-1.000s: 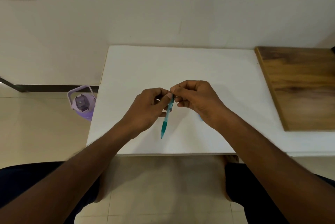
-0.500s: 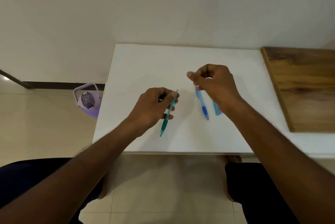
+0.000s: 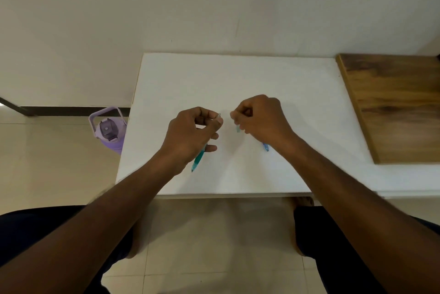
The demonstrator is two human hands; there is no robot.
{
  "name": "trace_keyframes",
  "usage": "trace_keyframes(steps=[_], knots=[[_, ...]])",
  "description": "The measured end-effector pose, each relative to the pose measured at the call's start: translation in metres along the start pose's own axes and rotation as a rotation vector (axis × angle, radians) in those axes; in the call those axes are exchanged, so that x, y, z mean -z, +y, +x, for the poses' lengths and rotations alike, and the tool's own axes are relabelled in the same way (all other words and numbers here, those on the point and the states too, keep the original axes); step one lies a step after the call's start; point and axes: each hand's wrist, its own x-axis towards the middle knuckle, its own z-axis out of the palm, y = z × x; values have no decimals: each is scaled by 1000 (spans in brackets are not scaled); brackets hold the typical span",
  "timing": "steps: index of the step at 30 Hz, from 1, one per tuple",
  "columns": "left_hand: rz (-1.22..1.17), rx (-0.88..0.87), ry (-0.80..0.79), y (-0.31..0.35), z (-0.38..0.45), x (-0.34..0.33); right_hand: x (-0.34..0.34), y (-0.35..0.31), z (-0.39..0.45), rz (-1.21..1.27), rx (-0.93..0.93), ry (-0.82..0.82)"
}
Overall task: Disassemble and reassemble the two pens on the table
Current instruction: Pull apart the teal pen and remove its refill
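My left hand grips a teal pen above the white table. The pen slants, its tip low and toward me, and its thin upper end pokes out past my thumb. My right hand sits a short gap to the right, fingers curled, pinching a small pale blue pen piece that sticks out below the fingers. The two hands do not touch. A blue pen lies on the table, mostly hidden under my right wrist; only its near end shows.
A wooden board covers the table's right side. A purple water bottle stands on the floor left of the table. My knees are below the table's near edge.
My right hand left the teal pen, reached right to the blue pen parts on the table, then came back toward my left hand with a small piece. My left hand kept the teal pen.
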Motion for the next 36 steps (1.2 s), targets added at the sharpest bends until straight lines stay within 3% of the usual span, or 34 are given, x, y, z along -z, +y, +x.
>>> trace_keyframes(steps=[3, 11, 15, 21, 24, 27, 30, 36], knots=[[54, -30, 31, 0, 0, 0, 5, -10, -4, 421, -83, -142], [105, -67, 37, 3, -7, -4, 7, -8, -3, 549, -213, -272], [108, -60, 20, 5, -7, -5, 4, -11, -1, 400, -201, -213], [56, -50, 0, 4, -8, -5, 23, -12, 11, 595, -241, -47], [100, -61, 51, -1, -8, -3, 43, 6, 18, 264, -130, 3], [172, -65, 116, -2, -4, 3, 35, 22, 13, -132, -132, -188], [172, -16, 108, -4, 2, -1, 12, 30, 9, -299, -187, -305], [197, 7, 82, -7, 11, -9, 4, 27, 7, -471, -161, -150]])
